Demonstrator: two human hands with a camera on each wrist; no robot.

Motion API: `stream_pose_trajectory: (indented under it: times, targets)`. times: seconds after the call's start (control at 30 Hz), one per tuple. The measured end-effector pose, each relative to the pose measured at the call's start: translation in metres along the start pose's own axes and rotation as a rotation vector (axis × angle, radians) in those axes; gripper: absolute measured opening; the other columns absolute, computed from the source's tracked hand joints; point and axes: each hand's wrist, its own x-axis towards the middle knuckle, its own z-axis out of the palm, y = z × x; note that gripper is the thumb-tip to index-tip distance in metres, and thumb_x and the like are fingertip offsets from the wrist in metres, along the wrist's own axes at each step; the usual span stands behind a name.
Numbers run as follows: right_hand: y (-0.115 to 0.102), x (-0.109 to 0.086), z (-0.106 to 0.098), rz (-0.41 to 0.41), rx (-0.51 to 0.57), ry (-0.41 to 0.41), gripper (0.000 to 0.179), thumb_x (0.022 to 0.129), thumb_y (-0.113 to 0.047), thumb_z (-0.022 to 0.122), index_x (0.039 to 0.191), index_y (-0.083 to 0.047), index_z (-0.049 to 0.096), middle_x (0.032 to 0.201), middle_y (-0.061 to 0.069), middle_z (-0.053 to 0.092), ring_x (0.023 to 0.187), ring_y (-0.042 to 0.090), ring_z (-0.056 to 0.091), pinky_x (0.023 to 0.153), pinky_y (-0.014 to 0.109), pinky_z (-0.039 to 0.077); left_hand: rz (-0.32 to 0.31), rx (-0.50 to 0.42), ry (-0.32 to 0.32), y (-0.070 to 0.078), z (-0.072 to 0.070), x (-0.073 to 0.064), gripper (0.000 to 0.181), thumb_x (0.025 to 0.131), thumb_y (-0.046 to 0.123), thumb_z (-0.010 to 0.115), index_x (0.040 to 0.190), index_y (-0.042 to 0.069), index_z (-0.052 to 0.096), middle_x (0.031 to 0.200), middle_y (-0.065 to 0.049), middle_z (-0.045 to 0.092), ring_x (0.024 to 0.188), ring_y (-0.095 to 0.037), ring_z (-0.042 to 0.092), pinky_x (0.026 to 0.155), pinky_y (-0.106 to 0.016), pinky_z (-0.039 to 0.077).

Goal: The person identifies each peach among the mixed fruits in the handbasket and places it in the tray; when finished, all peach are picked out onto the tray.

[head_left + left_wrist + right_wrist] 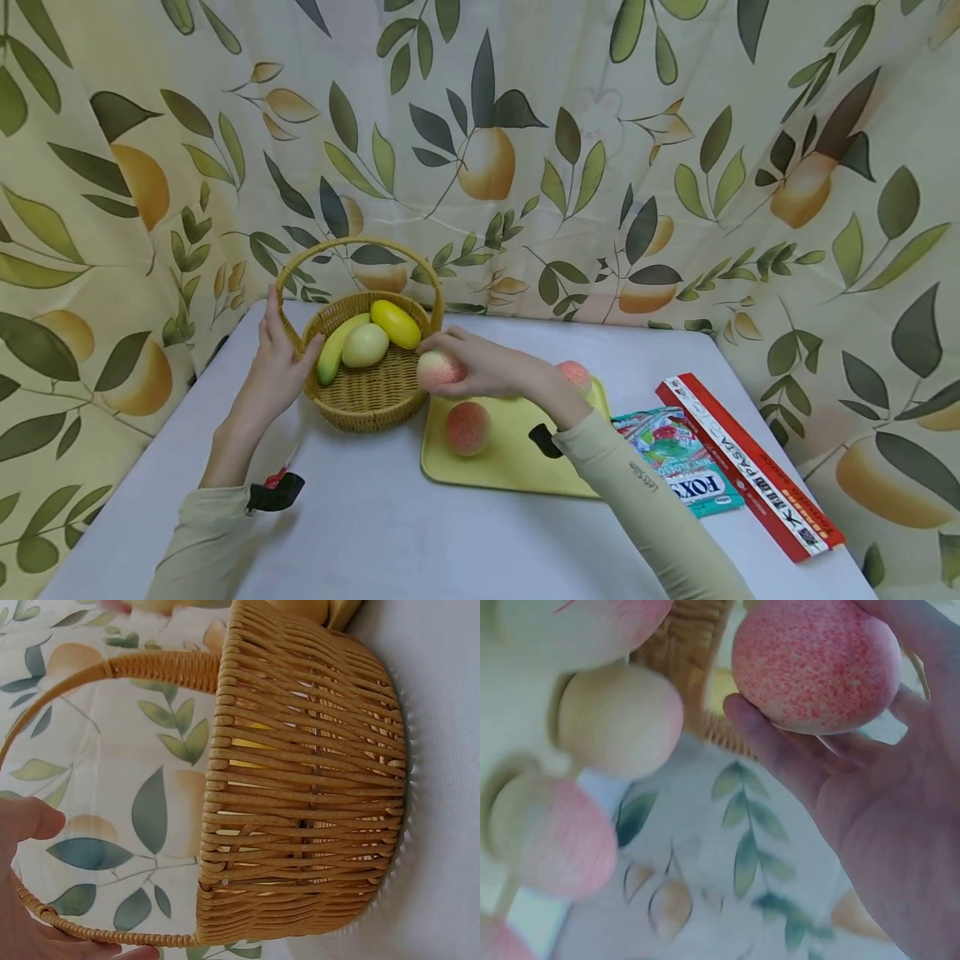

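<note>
My right hand [491, 364] grips a pink-and-cream peach [438, 372] beside the right rim of a wicker basket [367, 421]. The right wrist view shows the thumb and fingers around this peach [814, 664]. At the basket's left side is my left hand [273, 371], its fingers extended along the arched handle [358, 242] and its thumb near the rim. In the left wrist view the fingers lie behind the handle. Inside the basket are a yellow-green banana [341, 354], a pale green round fruit [365, 345] and a yellow oblong fruit [396, 324].
A yellow tray [517, 468] lies right of the basket, with a red peach [468, 428] at its front and another peach [575, 375] behind my right forearm. Further right are a teal FOX'S candy bag [693, 467] and a long red box [750, 467]. Patterned cloth hangs behind.
</note>
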Motion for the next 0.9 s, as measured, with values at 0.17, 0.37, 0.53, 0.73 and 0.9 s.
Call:
stream_pose_trajectory:
  times: [0.17, 0.37, 0.53, 0.73, 0.9]
  targets:
    - [0.015, -0.039, -0.002, 0.047, 0.096, 0.057, 0.053, 0.094, -0.041, 0.073, 0.139, -0.030, 0.048, 0.135, -0.005, 0.056, 0.117, 0.012, 0.058, 0.099, 0.035, 0.052, -0.001, -0.005, -0.005, 0.000, 0.000, -0.001, 0.098, 0.108, 0.040, 0.047, 0.156, 0.026, -0.037, 0.166, -0.038, -0.004, 0.127, -0.071, 0.041, 0.101, -0.081, 0.036]
    - [0.032, -0.083, 0.002, 0.108, 0.136, 0.079, 0.052, 0.093, -0.038, 0.074, 0.137, -0.032, 0.047, 0.138, -0.006, 0.053, 0.118, 0.012, 0.057, 0.098, 0.035, 0.052, 0.019, -0.020, 0.009, -0.003, -0.001, -0.003, 0.098, 0.107, 0.040, 0.048, 0.156, 0.023, -0.036, 0.165, -0.040, -0.005, 0.133, -0.073, 0.033, 0.104, -0.081, 0.033]
    - [0.048, -0.104, 0.014, 0.141, 0.099, 0.122, 0.054, 0.092, -0.034, 0.076, 0.138, -0.027, 0.049, 0.134, -0.003, 0.056, 0.117, 0.015, 0.057, 0.096, 0.037, 0.053, 0.031, -0.021, 0.017, -0.003, -0.002, -0.002, 0.098, 0.107, 0.043, 0.047, 0.157, 0.024, -0.036, 0.165, -0.039, -0.005, 0.133, -0.074, 0.031, 0.104, -0.082, 0.032]
    - [0.059, -0.116, 0.041, 0.164, 0.005, 0.111, 0.060, 0.092, -0.033, 0.076, 0.144, -0.019, 0.050, 0.135, 0.005, 0.056, 0.118, 0.018, 0.056, 0.100, 0.044, 0.053, 0.019, -0.038, -0.002, -0.004, -0.001, -0.002, 0.099, 0.107, 0.042, 0.048, 0.156, 0.026, -0.037, 0.166, -0.037, -0.007, 0.138, -0.072, 0.026, 0.106, -0.082, 0.029]
    - [0.063, -0.121, 0.058, 0.166, -0.011, 0.101, 0.060, 0.092, -0.031, 0.076, 0.144, -0.018, 0.050, 0.132, 0.008, 0.054, 0.117, 0.020, 0.056, 0.103, 0.047, 0.052, 0.045, -0.043, 0.011, -0.004, 0.001, -0.002, 0.099, 0.107, 0.040, 0.049, 0.157, 0.025, -0.035, 0.166, -0.037, -0.005, 0.139, -0.071, 0.025, 0.106, -0.082, 0.028]
